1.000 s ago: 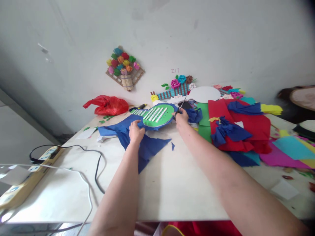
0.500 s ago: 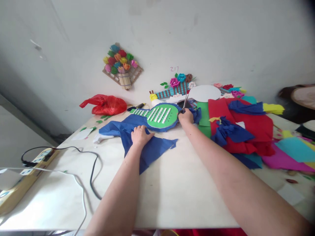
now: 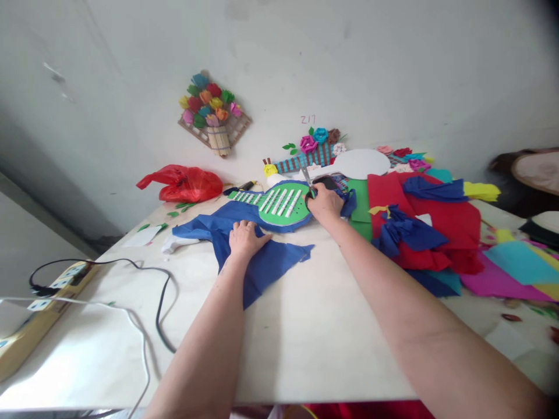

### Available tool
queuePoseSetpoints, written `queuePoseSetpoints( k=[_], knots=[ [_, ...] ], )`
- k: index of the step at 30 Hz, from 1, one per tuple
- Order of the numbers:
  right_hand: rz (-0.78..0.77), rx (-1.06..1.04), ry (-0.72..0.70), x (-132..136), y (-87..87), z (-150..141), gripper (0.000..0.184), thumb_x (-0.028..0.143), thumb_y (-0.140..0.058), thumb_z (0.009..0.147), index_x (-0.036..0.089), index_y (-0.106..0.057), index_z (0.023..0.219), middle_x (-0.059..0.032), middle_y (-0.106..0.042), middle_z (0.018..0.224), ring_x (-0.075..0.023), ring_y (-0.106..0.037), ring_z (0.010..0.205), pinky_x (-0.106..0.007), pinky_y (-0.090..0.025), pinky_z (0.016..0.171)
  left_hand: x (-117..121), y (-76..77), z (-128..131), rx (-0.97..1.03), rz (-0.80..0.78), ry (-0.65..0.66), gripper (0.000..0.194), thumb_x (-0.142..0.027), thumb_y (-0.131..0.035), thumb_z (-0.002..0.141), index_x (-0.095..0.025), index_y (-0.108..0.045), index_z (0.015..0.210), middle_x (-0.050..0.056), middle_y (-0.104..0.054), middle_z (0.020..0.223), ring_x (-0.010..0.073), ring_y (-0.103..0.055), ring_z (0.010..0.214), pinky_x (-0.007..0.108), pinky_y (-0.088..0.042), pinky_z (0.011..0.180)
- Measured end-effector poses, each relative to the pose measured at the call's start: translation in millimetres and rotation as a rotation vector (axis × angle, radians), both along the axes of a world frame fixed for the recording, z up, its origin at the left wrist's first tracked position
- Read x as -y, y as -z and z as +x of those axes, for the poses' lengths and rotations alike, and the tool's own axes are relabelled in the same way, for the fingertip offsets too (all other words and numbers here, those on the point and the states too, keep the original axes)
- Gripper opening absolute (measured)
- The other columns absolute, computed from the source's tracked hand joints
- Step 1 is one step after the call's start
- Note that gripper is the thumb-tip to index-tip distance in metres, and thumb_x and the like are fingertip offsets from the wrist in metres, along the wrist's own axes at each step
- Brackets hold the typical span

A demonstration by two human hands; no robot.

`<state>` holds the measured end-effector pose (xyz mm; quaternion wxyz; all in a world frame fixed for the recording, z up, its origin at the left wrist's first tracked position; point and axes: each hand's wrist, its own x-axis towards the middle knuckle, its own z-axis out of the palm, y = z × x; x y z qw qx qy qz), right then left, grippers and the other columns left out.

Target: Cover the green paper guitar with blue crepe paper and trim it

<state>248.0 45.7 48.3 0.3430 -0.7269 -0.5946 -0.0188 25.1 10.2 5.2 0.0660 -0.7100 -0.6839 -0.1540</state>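
Observation:
Resting on a crumpled sheet of blue crepe paper (image 3: 274, 265), my left hand (image 3: 245, 237) lies flat with its thumb out to the side. Just beyond it is a green guitar-shaped craft piece (image 3: 271, 210) with white strips for strings and a blue border. My right hand (image 3: 326, 202) is closed round the dark handles of a pair of scissors (image 3: 306, 174), by the right edge of the guitar. The blades point up and to the left, and look apart.
Red, blue and green paper (image 3: 423, 218) is heaped on the right. A red plastic bag (image 3: 187, 183) sits at the back left. Cables (image 3: 163, 302) run from a power strip (image 3: 56, 297) along the left. A paper-flower piece (image 3: 216, 110) hangs on the wall.
The scissors in my right hand have turned from nearly upright to tilted left, and the hand has shifted slightly left. My left hand stays on the blue paper.

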Motion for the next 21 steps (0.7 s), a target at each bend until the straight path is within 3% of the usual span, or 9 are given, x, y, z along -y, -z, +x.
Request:
queuePoseSetpoints(
  k=[5, 9, 14, 17, 21],
  knots=[
    [-0.065, 0.046, -0.262, -3, 1.1, 7, 0.033, 0.045, -0.067, 0.072, 0.024, -0.067, 0.097, -0.006, -0.069, 0.091, -0.0249, -0.062, 0.089, -0.03, -0.045, 0.074, 3, -1.1, 11, 0.032, 0.108, 0.139, 0.036, -0.049, -0.057, 0.078, -0.024, -0.066, 0.104, 0.007, -0.062, 0.115, 0.0278, -0.048, 0.112, 0.039, -0.04, 0.092],
    [-0.234, -0.08, -0.527, -5, 4.1, 10, 0.026, 0.041, -0.07, 0.069, 0.023, -0.069, 0.087, 0.0003, -0.066, 0.065, -0.0167, -0.062, 0.06, -0.025, -0.046, 0.06, 1, 0.3, 12, 0.039, 0.07, 0.193, 0.03, -0.043, -0.06, 0.078, -0.024, -0.068, 0.101, 0.006, -0.064, 0.11, 0.026, -0.052, 0.107, 0.037, -0.041, 0.091],
    [-0.302, -0.277, -0.683, -10, 15.0, 5, 0.025, 0.038, -0.071, 0.067, 0.018, -0.068, 0.083, 0.0009, -0.062, 0.057, -0.0124, -0.056, 0.047, -0.021, -0.044, 0.045, -4, 3.8, 0, 0.072, 0.061, 0.066, 0.043, -0.047, -0.058, 0.077, -0.02, -0.063, 0.11, 0.009, -0.061, 0.118, 0.0264, -0.05, 0.113, 0.035, -0.038, 0.095],
    [-0.314, -0.302, -0.709, -13, 19.8, -3, 0.027, 0.038, -0.075, 0.064, 0.018, -0.066, 0.08, 0.0014, -0.061, 0.056, -0.0116, -0.055, 0.045, -0.02, -0.043, 0.041, -5, 5.2, -6, 0.076, -0.042, -0.03, 0.058, -0.055, -0.054, 0.076, -0.017, -0.057, 0.12, 0.013, -0.056, 0.126, 0.0295, -0.047, 0.119, 0.039, -0.037, 0.097],
    [-0.417, -0.331, -0.777, -8, 16.7, -18, 0.031, 0.04, -0.078, 0.062, 0.016, -0.062, 0.072, 0.002, -0.06, 0.052, -0.0098, -0.052, 0.039, -0.02, -0.042, 0.037, -4, 3.7, -9, -0.002, -0.072, -0.053, 0.059, -0.06, -0.049, 0.077, -0.017, -0.06, 0.116, 0.014, -0.058, 0.124, 0.033, -0.046, 0.118, 0.043, -0.038, 0.095]
  ],
)
